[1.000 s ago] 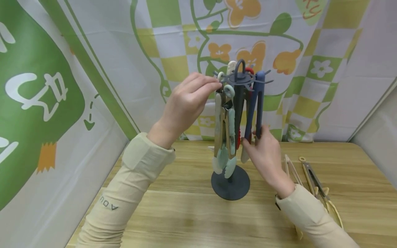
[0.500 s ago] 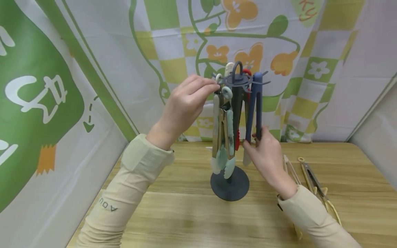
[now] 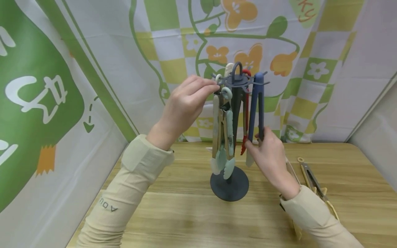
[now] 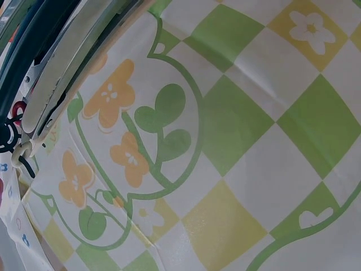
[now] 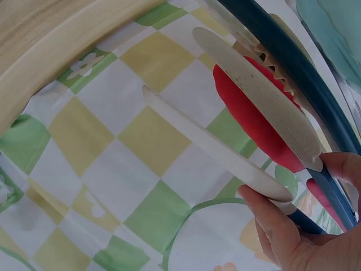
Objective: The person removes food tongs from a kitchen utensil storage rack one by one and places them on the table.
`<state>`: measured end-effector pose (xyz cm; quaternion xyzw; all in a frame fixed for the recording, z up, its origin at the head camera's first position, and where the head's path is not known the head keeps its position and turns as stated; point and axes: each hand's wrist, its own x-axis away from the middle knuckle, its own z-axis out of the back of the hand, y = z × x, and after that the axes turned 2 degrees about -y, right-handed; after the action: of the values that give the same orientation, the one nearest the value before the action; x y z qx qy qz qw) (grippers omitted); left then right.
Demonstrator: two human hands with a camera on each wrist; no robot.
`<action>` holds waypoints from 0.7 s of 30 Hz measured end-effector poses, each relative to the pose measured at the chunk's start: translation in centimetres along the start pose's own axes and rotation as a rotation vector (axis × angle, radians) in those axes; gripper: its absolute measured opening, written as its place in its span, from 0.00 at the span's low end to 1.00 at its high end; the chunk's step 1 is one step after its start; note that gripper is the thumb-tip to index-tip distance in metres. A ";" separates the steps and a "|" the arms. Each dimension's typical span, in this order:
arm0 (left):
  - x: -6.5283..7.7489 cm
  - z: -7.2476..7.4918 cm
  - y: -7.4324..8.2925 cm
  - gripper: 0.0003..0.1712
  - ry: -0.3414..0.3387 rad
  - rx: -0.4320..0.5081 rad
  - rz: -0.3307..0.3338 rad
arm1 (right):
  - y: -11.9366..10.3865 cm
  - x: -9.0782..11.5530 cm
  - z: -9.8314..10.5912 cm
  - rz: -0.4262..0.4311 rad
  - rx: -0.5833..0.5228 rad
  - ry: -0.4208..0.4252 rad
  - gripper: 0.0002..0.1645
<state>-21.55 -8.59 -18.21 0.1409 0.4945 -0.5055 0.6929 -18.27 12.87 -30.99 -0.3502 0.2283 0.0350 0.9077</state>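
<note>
A dark metal rack on a round base stands upright on the table, with several kitchen tongs hanging from its hooks. At its top left, my left hand pinches the cream tongs just under their ring; this grip is partly hidden. Mint-green tongs hang in front of them. My right hand holds the lower arms of blue tongs, whose top is at a right-hand hook. In the right wrist view, the blue tongs' beige tips stand apart. Red tongs overlap behind them.
Tongs with yellow tips lie on the wooden table at the right, partly behind the right forearm. Another pair lies beside them. A printed green, yellow and white cloth hangs behind the rack.
My right hand and the lower end of the blue tongs have shifted slightly right. The red tongs now show further right of the post. My left hand stays at the rack's top.
</note>
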 end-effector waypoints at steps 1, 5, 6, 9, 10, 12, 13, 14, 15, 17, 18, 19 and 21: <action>0.0 0.0 0.0 0.10 0.000 0.001 0.000 | 0.0 0.0 0.0 0.008 -0.001 0.005 0.16; 0.0 0.0 0.0 0.09 -0.001 0.000 -0.001 | 0.1 -0.1 0.1 0.028 -0.007 0.019 0.15; 0.0 0.0 0.0 0.09 -0.002 -0.002 -0.001 | 0.1 -0.1 0.1 0.030 -0.006 0.019 0.15; 0.0 0.1 0.0 0.09 -0.006 -0.006 -0.002 | 0.0 -0.1 0.3 0.027 -0.001 0.018 0.14; 0.0 0.1 0.0 0.09 -0.007 -0.006 -0.002 | 0.0 -0.1 0.3 0.026 0.003 0.017 0.14; 0.0 0.1 0.0 0.09 -0.007 -0.008 -0.003 | 0.0 -0.2 0.4 0.022 0.006 0.014 0.14; 0.0 0.1 0.0 0.09 -0.007 -0.008 -0.003 | 0.0 -0.2 0.5 0.020 0.007 0.014 0.14; 0.0 0.1 0.0 0.09 -0.007 -0.009 -0.003 | 0.0 -0.2 0.5 0.021 0.008 0.017 0.14; 0.0 0.1 0.0 0.09 -0.005 -0.008 -0.003 | 0.1 -0.2 0.5 0.024 0.008 0.022 0.15; 0.0 0.1 0.0 0.09 -0.002 -0.004 -0.003 | 0.1 -0.3 0.6 0.028 0.009 0.030 0.16; 0.0 0.1 0.0 0.09 -0.001 -0.002 -0.004 | 0.2 -0.3 0.6 0.031 0.007 0.035 0.16; 0.0 0.0 0.0 0.09 -0.001 0.000 -0.004 | 0.2 -0.3 0.7 0.035 0.006 0.043 0.17; 0.0 0.0 0.0 0.09 0.002 0.005 -0.004 | 0.3 -0.3 0.8 0.038 0.006 0.051 0.17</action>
<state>-21.60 -8.63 -18.21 0.1420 0.4943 -0.5081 0.6909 -18.34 13.63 -30.55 -0.3441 0.2578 0.0426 0.9018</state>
